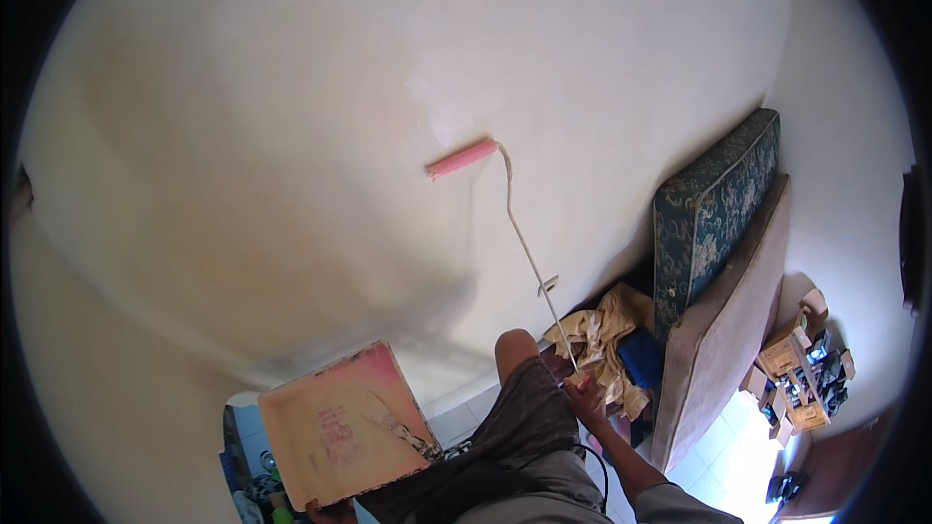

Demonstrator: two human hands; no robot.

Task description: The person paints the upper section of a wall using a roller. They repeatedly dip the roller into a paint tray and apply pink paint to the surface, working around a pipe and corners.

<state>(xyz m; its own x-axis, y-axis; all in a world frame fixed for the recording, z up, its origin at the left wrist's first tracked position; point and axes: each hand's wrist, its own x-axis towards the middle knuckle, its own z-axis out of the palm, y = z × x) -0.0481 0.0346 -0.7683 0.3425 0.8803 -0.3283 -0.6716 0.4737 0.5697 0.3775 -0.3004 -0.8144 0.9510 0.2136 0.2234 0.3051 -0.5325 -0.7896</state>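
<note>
My right hand (585,400) is closed round the handle end of a long-framed paint roller (462,158). Its pink sleeve is up at the wall (330,97); whether it touches cannot be told. A thin bent rod (532,257) joins sleeve and handle. At the lower edge, my left hand (333,512) grips the near rim of a square paint tray (291,417), held tilted beside my raised leg. Pinkish, cream-coloured paint stains coat the tray. A paint-crusted tool (413,439) lies across its right side, its kind unclear.
A dark floral mattress (714,213) and a brownish padded panel (723,330) lean at the right. Crumpled tan cloth (607,335) and a blue bundle (640,360) lie beside them. Farther right stands a wooden unit (801,383) with boxes and clutter. A wall socket or switch (549,285) is behind the rod.
</note>
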